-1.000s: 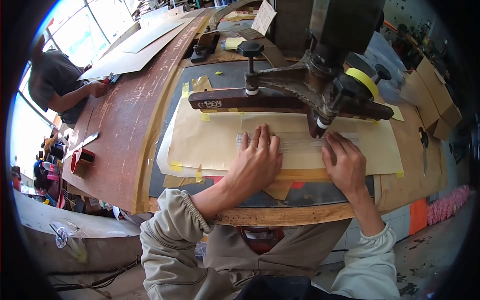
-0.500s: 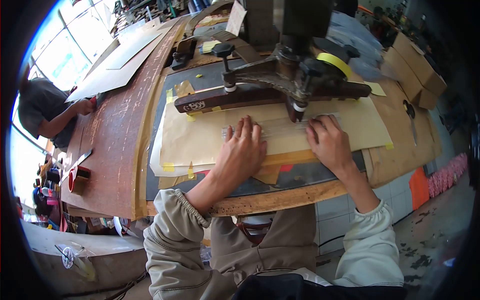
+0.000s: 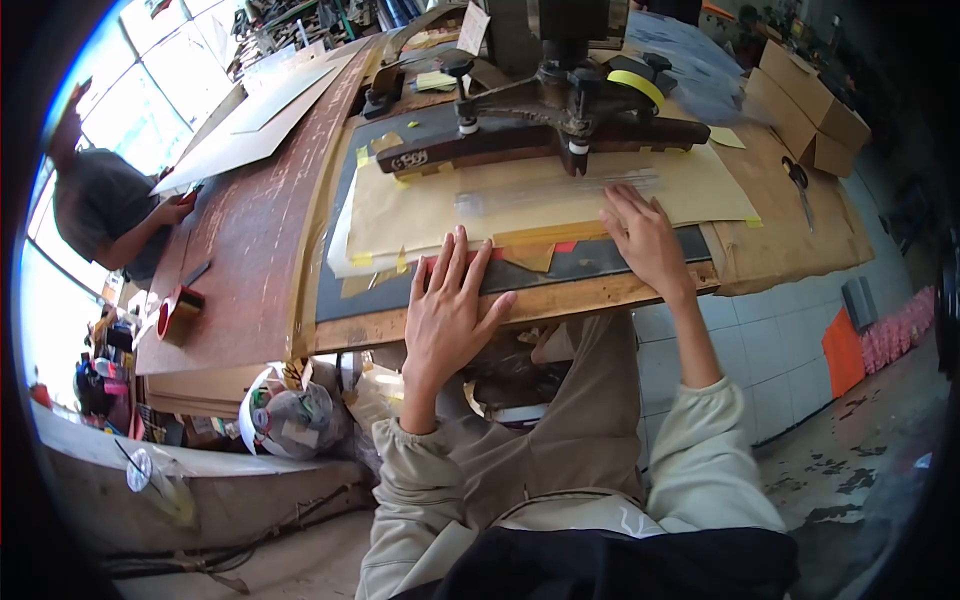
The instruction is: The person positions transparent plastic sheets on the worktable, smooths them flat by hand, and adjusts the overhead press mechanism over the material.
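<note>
My left hand [image 3: 450, 305] is open, fingers spread, over the front edge of the dark board [image 3: 350, 300], its fingertips near the lower edge of the cream paper [image 3: 400, 215]. My right hand [image 3: 645, 240] is open and holds nothing; its fingertips lie by the right end of a clear plastic strip [image 3: 530, 198], and whether they press it I cannot tell. The strip rests flat on the paper. Behind it, a dark wooden bar [image 3: 550, 142] lies across the paper under a metal bracket [image 3: 530, 112]. Brown and yellow tape pieces [image 3: 530, 256] stick along the front.
A yellow tape roll [image 3: 637, 90] sits on the bracket. Scissors [image 3: 797, 185] lie on brown paper at right, near a cardboard box [image 3: 810, 105]. At left, another person [image 3: 110, 205] stands by the red-brown table [image 3: 240, 250], which bears a red cup-like container [image 3: 180, 315].
My left hand has left the plastic strip and come back toward me to the board's front edge. My right hand has shifted slightly nearer. The view has tilted.
</note>
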The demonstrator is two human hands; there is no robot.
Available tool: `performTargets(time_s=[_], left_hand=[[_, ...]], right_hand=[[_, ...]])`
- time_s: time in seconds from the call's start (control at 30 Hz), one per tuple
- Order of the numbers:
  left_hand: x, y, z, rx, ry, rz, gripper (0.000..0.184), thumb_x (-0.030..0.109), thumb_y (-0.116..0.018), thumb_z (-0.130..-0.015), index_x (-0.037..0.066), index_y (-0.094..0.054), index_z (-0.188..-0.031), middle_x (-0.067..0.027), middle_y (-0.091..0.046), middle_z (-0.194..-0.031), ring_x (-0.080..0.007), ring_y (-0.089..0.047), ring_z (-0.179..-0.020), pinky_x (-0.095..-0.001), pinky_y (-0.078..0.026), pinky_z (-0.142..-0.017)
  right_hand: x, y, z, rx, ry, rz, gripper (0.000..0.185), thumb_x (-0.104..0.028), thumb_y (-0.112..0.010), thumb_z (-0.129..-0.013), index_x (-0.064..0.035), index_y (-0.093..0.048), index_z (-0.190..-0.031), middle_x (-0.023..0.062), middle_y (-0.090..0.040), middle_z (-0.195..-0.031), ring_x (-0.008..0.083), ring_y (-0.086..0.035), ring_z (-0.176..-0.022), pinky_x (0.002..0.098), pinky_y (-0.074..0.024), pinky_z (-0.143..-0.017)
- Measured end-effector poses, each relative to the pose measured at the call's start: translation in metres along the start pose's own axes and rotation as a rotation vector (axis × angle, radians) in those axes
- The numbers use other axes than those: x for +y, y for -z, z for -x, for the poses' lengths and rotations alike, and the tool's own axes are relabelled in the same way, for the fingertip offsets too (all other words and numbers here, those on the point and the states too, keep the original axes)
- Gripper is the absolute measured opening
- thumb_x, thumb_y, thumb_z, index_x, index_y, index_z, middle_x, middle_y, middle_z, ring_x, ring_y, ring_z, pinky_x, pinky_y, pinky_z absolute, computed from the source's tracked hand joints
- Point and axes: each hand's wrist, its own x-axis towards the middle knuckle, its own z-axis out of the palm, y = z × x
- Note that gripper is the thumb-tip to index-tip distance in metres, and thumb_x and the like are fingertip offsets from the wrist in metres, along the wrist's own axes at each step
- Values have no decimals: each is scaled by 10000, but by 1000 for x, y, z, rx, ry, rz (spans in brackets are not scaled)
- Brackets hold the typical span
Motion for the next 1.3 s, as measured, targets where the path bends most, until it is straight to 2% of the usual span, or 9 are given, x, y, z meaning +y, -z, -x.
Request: performTargets(time_s=[0.13,0.2,0.33,0.43,0.53,0.67,0.83,1.13,1.3], left_hand=[[11,-7,9,192,94,-26,585,496,-542,-906,167,-504,-1388,-129,-441,-1470,-254,-411,-1364,-431,-283,-1135],[15,-9,12,259,117,16,563,488,-575,-890,137,-565,-1330,-144,-482,-1435,-241,-457,-1331,-424,-315,-1115],[11,-31,10,600,107,77,291,266,-593,-856,101,-715,-1063,-85,-692,-1155,-194,-667,-1060,-347,-498,-928],[4,-42,13,761,16,74,207,182,-572,-828,118,-749,-913,-23,-743,-981,-145,-713,-909,-286,-525,-817],[2,-46,12,845,21,9,188,158,-569,-810,138,-753,-844,5,-750,-909,-117,-719,-851,-241,-508,-751],[0,-49,13,881,-12,4,194,147,-564,-802,143,-754,-844,13,-749,-913,-103,-715,-848,-225,-477,-685],[-1,-52,12,910,-21,-8,185,150,-567,-807,144,-751,-826,19,-749,-909,-101,-714,-846,-221,-471,-693],[0,-48,14,893,-26,-12,202,153,-555,-826,145,-754,-856,19,-748,-917,-99,-714,-883,-234,-481,-710],[3,-49,16,865,11,14,196,152,-561,-831,149,-755,-864,20,-748,-936,-100,-710,-904,-236,-475,-746]], right_hand=[[-9,10,4,-87,-174,-56,413,-319,-519,-978,-12,-607,-1240,178,-553,-1339,321,-496,-1275,452,-355,-1081],[-11,8,17,-74,-138,-37,383,-289,-524,-973,-8,-617,-1217,170,-588,-1295,314,-534,-1229,449,-388,-1051],[-5,2,9,32,-64,36,321,-240,-542,-950,3,-639,-1136,163,-627,-1228,312,-575,-1163,426,-435,-989],[-8,4,5,23,-72,68,295,-228,-566,-924,-3,-648,-1096,151,-652,-1178,294,-599,-1122,421,-458,-948],[-17,10,5,-33,-112,33,275,-215,-573,-913,-1,-654,-1067,144,-662,-1153,292,-616,-1086,413,-468,-934],[-2,-5,5,92,-14,40,258,-208,-577,-907,-2,-667,-1033,146,-677,-1119,295,-626,-1067,411,-471,-931],[-1,-5,8,117,-22,32,261,-196,-578,-908,11,-666,-1039,161,-679,-1112,294,-624,-1082,409,-476,-929],[-7,10,10,26,-100,-67,280,-182,-534,-954,8,-656,-1120,184,-640,-1193,336,-580,-1162,399,-463,-984],[-14,8,18,114,-165,-38,254,-175,-549,-938,-15,-697,-1067,156,-677,-1128,282,-615,-1131,385,-493,-966]])
